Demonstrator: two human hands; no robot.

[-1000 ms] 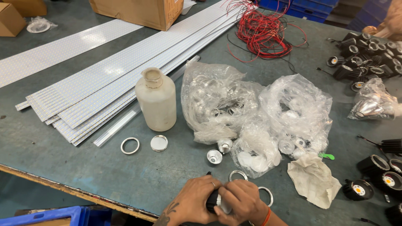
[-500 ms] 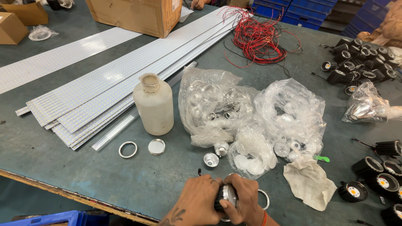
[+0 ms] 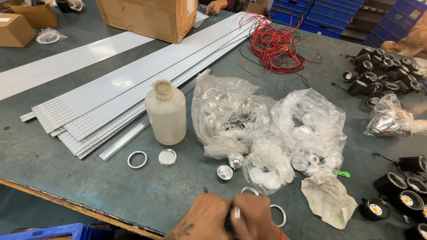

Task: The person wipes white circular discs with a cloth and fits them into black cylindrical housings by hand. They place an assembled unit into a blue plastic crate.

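At the near edge, 2 hands meet: the left hand [image 3: 205, 218] and right hand [image 3: 254, 221] are both curled tight around 1 small dark lamp part [image 3: 232, 217] pinched between them. Just right of them lie 2 metal rings [image 3: 278, 215]. Farther out on the grey-green table [image 3: 53, 169] sit 1 more ring [image 3: 137, 159], 1 round lens [image 3: 167, 157], 2 small reflectors [image 3: 225, 172], 1 whitish bottle [image 3: 166, 113] and 3 clear bags [image 3: 231, 116]. Beyond lie white strips [image 3: 111, 93], 1 red wire tangle [image 3: 275, 44] and 1 cardboard box [image 3: 147, 18].
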